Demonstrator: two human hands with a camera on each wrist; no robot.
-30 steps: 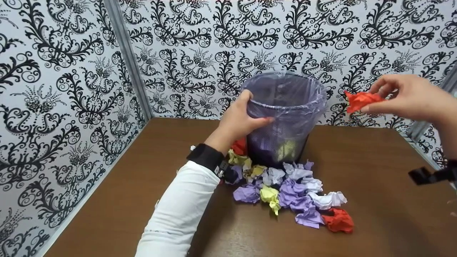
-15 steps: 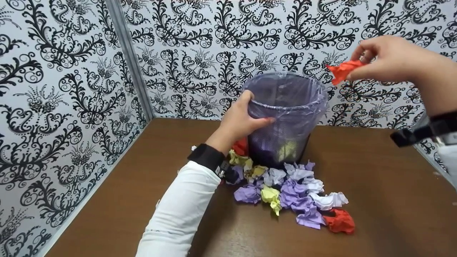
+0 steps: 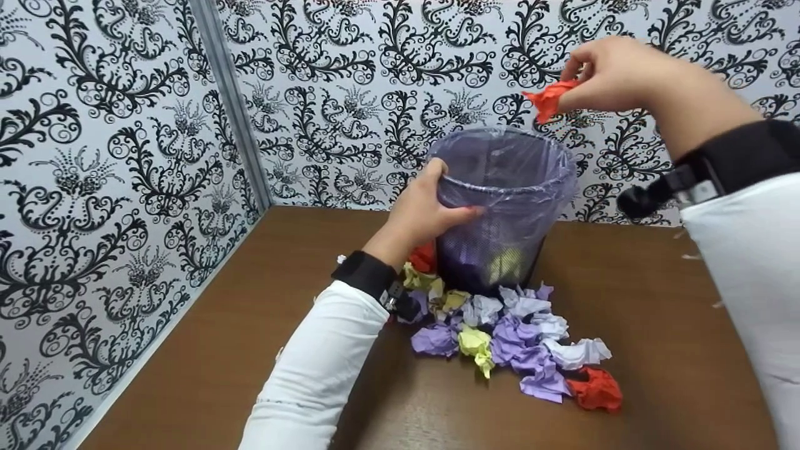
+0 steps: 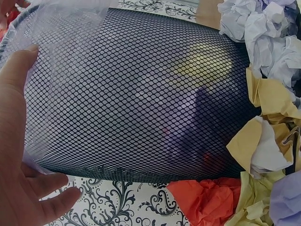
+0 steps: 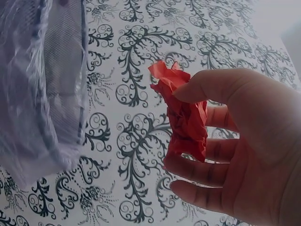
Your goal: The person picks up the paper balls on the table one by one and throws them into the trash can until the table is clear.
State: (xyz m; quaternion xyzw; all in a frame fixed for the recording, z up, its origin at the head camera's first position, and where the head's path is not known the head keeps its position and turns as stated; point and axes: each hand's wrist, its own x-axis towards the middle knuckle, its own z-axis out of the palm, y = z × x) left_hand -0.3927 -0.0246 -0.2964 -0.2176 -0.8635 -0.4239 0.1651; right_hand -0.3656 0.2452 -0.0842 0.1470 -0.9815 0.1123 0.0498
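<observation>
A black mesh wastebasket (image 3: 487, 231) with a clear plastic liner (image 3: 537, 181) folded over its rim stands upright on the table. My left hand (image 3: 419, 206) grips its near left rim, thumb on the outside. Above the basket's right rim, my right hand (image 3: 612, 75) pinches a crumpled red paper ball (image 3: 547, 101) between thumb and fingers; the right wrist view shows the red paper (image 5: 186, 117) apart from the liner (image 5: 61, 117). Through the mesh, yellow paper (image 4: 202, 63) and purple paper show at the basket's bottom.
Several crumpled papers lie in front of the basket: purple (image 3: 515, 340), yellow (image 3: 476, 350), white (image 3: 575, 353) and red (image 3: 597, 389). Another red ball (image 3: 423, 257) sits at the basket's left. A patterned wall (image 3: 350, 112) stands behind the brown table (image 3: 281, 269).
My right hand has risen and moved left with the red paper ball, from right of the basket to above its right rim. My left hand keeps its grip on the rim.
</observation>
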